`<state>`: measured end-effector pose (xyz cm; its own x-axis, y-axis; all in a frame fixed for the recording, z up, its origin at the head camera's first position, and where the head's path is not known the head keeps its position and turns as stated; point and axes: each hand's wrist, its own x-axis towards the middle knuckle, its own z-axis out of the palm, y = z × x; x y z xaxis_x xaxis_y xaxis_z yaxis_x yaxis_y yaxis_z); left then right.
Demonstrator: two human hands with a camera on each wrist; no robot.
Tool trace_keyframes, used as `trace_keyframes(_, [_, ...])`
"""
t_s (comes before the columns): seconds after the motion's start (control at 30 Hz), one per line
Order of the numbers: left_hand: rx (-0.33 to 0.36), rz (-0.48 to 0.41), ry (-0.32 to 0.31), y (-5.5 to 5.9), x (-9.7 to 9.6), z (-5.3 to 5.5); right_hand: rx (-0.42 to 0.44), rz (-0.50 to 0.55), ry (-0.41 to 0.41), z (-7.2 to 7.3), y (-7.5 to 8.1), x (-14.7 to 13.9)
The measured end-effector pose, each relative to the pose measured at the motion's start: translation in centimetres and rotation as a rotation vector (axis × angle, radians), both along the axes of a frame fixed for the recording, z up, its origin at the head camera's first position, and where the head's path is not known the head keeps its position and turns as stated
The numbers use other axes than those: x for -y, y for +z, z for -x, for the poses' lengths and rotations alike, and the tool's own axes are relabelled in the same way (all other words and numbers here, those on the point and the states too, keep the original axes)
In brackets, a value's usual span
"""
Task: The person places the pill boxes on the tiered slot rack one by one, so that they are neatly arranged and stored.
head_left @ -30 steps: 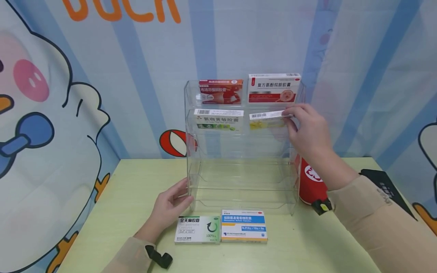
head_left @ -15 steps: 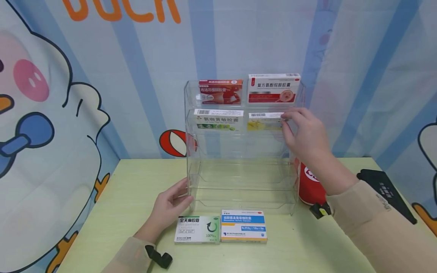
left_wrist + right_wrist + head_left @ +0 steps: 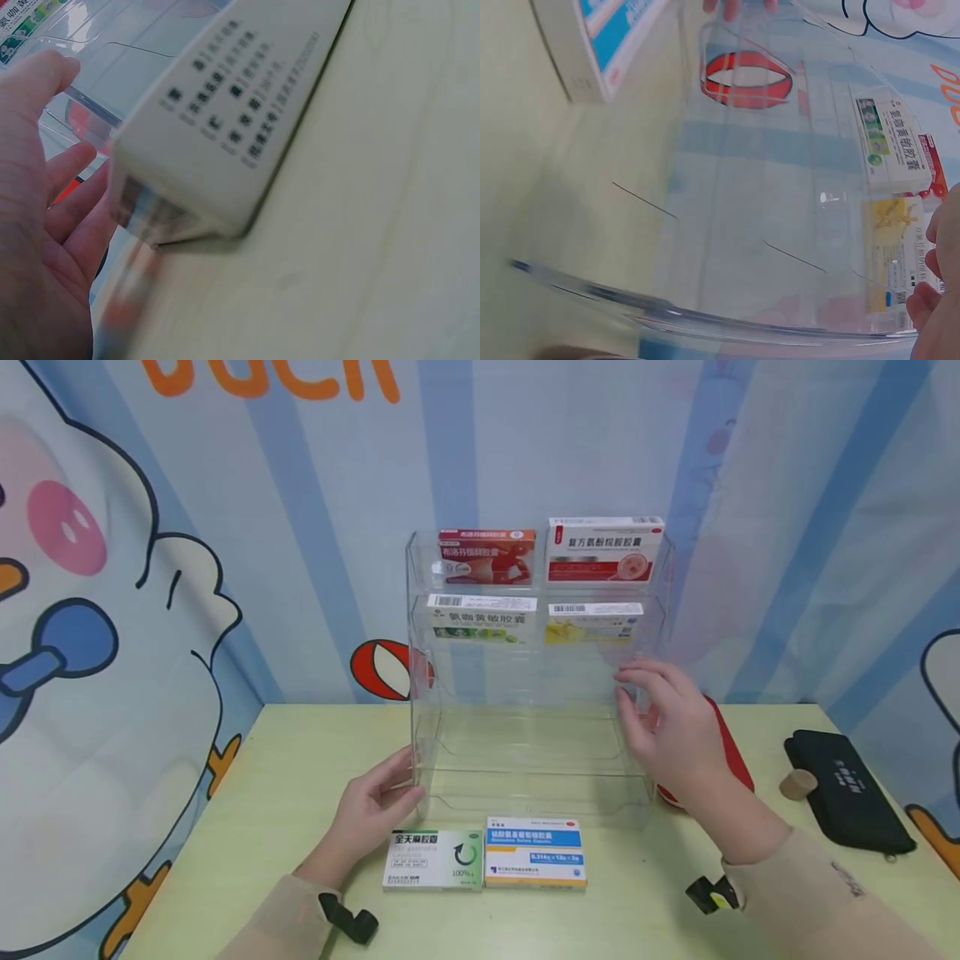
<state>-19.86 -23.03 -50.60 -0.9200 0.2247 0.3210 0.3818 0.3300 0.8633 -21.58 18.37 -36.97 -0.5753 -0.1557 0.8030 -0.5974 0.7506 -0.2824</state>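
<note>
A clear tiered display rack [image 3: 525,739] stands on the table. My left hand [image 3: 375,806] grips its lower left side, thumb in front and fingers behind. Lower than the second tier, my right hand [image 3: 671,731] hovers by the rack's right side, fingers loosely bent and holding nothing. The top tier bears a red medicine box [image 3: 487,557] and a white-and-red one [image 3: 606,552]. Beneath them sit a green-and-white box [image 3: 482,620] and a yellow-and-white box [image 3: 592,623]. Flat before the rack lie a white-and-green box [image 3: 433,862] and a blue-and-white box [image 3: 535,853], side by side.
Partly hidden by my right hand, a red object [image 3: 733,747] stands beside the rack. Farther right are a small brown cylinder [image 3: 798,784] and a black pouch [image 3: 851,793]. A cartoon-print cloth [image 3: 337,527] hangs behind the table.
My right hand has straightened the yellow-and-white box on the second tier, let it go and moved down. The left hand stays on the rack. The brown cylinder has come into view.
</note>
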Motion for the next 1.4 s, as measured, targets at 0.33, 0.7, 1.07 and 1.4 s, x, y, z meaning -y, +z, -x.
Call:
trace_keyframes(0.33, [0.032, 0.002, 0.018, 0.2, -0.1, -0.1, 0.035, 0.047, 0.093, -1.5, -3.5, 0.4])
trace_keyframes(0.7, [0.011, 0.000, 0.012, -0.1, -0.2, -0.3, 0.151, 0.010, 0.237, -4.3, -7.7, 2.6])
trace_keyframes(1.07, [0.012, 0.004, 0.012, 0.2, -0.1, -0.1, 0.253, 0.038, 0.231, -6.2, -10.4, 3.9])
trace_keyframes(1.4, [0.000, 0.002, 0.016, 0.2, -0.2, 0.0, 0.280, 0.015, 0.250, -7.4, -12.5, 4.1])
